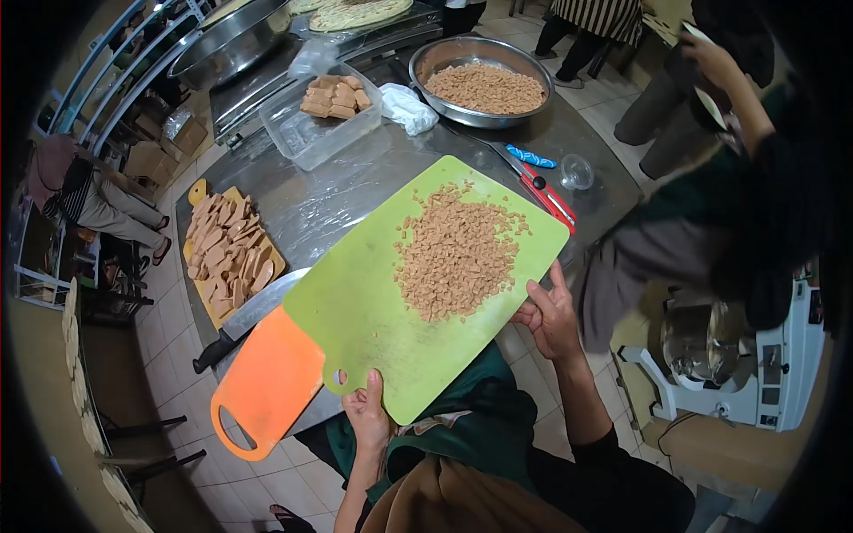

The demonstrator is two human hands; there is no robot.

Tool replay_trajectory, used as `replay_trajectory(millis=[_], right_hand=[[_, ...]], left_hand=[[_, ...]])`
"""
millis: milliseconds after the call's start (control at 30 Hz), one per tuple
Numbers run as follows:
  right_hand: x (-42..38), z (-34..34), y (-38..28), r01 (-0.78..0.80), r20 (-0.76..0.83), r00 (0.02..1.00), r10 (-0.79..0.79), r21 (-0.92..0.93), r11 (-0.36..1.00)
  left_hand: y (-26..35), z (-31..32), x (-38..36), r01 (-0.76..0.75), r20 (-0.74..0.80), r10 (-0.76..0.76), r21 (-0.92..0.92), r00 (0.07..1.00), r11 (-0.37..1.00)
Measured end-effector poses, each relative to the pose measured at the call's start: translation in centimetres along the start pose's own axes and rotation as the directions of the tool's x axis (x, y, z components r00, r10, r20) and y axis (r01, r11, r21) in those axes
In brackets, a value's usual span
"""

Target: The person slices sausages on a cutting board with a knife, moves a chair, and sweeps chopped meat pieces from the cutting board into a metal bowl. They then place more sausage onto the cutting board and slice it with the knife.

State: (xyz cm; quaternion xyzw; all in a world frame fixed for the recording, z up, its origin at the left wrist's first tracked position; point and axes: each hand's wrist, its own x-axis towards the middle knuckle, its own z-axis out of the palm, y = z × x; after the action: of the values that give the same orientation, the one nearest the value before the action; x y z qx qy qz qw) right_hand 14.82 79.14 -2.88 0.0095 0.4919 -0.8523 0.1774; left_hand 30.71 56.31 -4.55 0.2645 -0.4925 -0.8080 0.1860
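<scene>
A green cutting board [342, 298] is held up in front of me in both hands, tilted across the view. Small diced brown pieces, sausage-like [458, 253], lie heaped on its upper half. My left hand [366, 419] grips the near edge beside the handle hole, thumb on top. On the right edge, my right hand [553, 322] holds the board with thumb and fingers. An orange cutting board [271, 377] lies partly beneath the green one. Next to it rests a large knife [267, 305] with a black handle.
Brown slices [227, 253] cover a yellow board at left. Farther back are a plastic tub [311, 153] with brown chunks and a steel bowl [426, 99] of diced pieces. A red-handled tool [555, 204] lies at right. A co-worker [693, 213] stands close on the right.
</scene>
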Motion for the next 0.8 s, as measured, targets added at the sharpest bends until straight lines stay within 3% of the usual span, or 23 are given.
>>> replay_trajectory(millis=[133,233,400,700,800], right_hand=[[0.0,0.0,0.1,0.018,-0.005,1.0,-0.018,0.008,1.0],[-0.1,1.1,-1.0,0.045,0.003,0.999,-0.046,0.028,0.999],[1.0,3.0,-4.1,0.133,0.037,0.99,-0.136,0.076,0.988],[11.2,2.9,-8.0,0.206,0.147,0.967,-0.21,0.044,0.978],[15.7,2.5,-9.0,0.185,0.145,0.971,-0.191,0.053,0.981]], left_hand=[[0.3,-0.3,0.1,0.019,-0.003,-0.018,0.059,1.0,0.998],[1.3,-0.1,0.3,-0.055,0.016,0.053,0.096,0.998,0.994],[5.0,2.2,1.1,-0.058,0.03,0.057,0.005,0.998,0.998],[9.4,7.5,12.4,-0.159,0.206,0.159,-0.016,0.965,0.987],[11.0,10.7,16.1,-0.105,0.24,0.111,-0.035,0.964,0.994]])
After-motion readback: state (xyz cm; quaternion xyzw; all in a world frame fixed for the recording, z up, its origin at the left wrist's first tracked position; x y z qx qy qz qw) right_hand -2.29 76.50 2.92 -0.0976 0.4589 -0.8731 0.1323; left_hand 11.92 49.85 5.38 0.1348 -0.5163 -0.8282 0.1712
